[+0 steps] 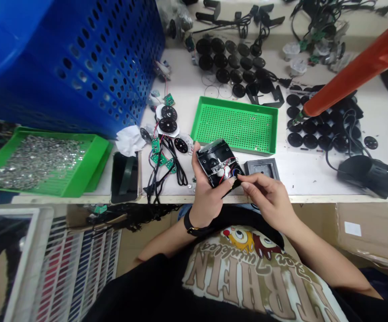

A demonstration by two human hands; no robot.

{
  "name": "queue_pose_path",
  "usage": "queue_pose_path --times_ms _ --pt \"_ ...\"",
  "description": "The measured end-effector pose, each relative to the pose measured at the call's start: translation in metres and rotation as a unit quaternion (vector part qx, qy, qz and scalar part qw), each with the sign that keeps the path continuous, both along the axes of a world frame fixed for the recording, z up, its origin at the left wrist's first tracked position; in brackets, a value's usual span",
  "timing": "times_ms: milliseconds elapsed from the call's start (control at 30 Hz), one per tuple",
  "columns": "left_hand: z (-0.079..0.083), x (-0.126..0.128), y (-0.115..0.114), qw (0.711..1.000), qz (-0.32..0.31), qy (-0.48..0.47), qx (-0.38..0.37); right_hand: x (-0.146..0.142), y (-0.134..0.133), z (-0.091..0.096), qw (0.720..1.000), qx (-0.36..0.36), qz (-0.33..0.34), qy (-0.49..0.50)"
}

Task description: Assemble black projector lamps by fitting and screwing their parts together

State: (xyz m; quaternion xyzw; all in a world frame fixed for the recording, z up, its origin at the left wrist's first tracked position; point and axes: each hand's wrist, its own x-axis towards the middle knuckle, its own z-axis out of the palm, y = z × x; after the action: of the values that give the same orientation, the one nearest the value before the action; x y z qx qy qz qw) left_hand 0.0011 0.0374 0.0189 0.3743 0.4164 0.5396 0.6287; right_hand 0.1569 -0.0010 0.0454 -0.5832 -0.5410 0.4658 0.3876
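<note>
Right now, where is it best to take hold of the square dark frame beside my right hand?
Pinch the square dark frame by its outer border, coming from the near side with your right hand. It lies flat on the white bench, and the central hole leaves only that border to hold.

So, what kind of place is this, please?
Probably a small electronics assembly workshop: it shows an orange-handled soldering iron, small green circuit boards on black cables, and rows of round black plastic discs on a white workbench.
</note>
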Motion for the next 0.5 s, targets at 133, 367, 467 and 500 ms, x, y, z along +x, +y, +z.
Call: queue_pose_path --times_ms 133,367,467,500 --pt "0.0007 0.0006 -0.0013 1.0 -0.004 -0.01 -0.005 0.0018 0.0009 0.0002 0.996 -0.063 -0.003 0.064" --pt "-0.0009 -0.0019 -0.002 1.0 -0.019 -0.011 -0.006 0.0061 0.0029 0.0014 0.988 -0.103 0.004 0.118" --pt "-0.0029 -0.0037 -0.0022 1.0 -0.026 -0.004 -0.004 0.0086 0.004 0.0031 0.986 -0.113 0.011 0.121" --pt "-0.0034 -0.0046 -0.0021 1.0 -0.031 -0.002 -0.004 0.0094 0.0043 0.0037 0.985 -0.118 0.015 0.124"
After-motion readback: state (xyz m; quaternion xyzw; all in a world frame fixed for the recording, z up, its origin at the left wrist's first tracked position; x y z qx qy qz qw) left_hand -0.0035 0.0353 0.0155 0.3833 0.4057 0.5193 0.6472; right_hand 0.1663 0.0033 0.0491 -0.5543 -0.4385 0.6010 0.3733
